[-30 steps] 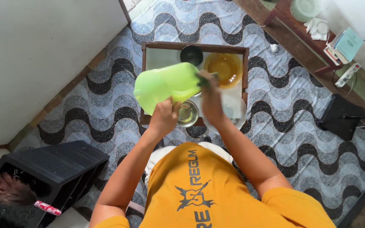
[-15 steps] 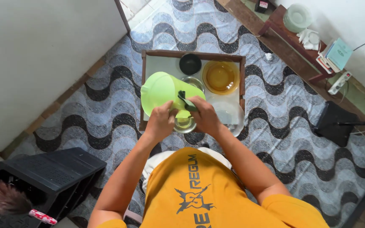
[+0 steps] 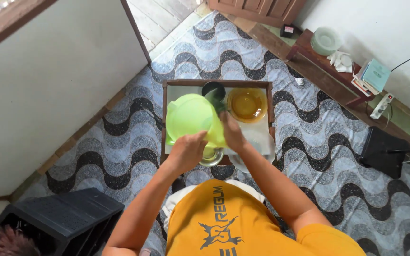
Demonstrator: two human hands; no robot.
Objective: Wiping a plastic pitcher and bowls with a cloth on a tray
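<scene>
A translucent green plastic jug (image 3: 191,118) with its lid on is held tilted over a small wooden table (image 3: 168,84). My left hand (image 3: 187,150) grips its lower body near the bottom. Against the jug's right side rests my right hand (image 3: 231,132), pressing a dark green cloth or scrubber (image 3: 218,105) onto it. Under the jug stands a clear glass bowl (image 3: 212,155), partly hidden by my hands.
On the table are a black bowl (image 3: 213,88), an amber glass dish (image 3: 246,104) and a clear plate (image 3: 259,144). A black crate (image 3: 58,215) stands at lower left. At right, a wooden shelf (image 3: 330,68) holds plates and books; a black stand base (image 3: 384,149) sits nearby.
The jug has turned from lying sideways to more upright, lid toward me. My right hand has slid with the dark green piece along its side. The camera view has shifted back.
</scene>
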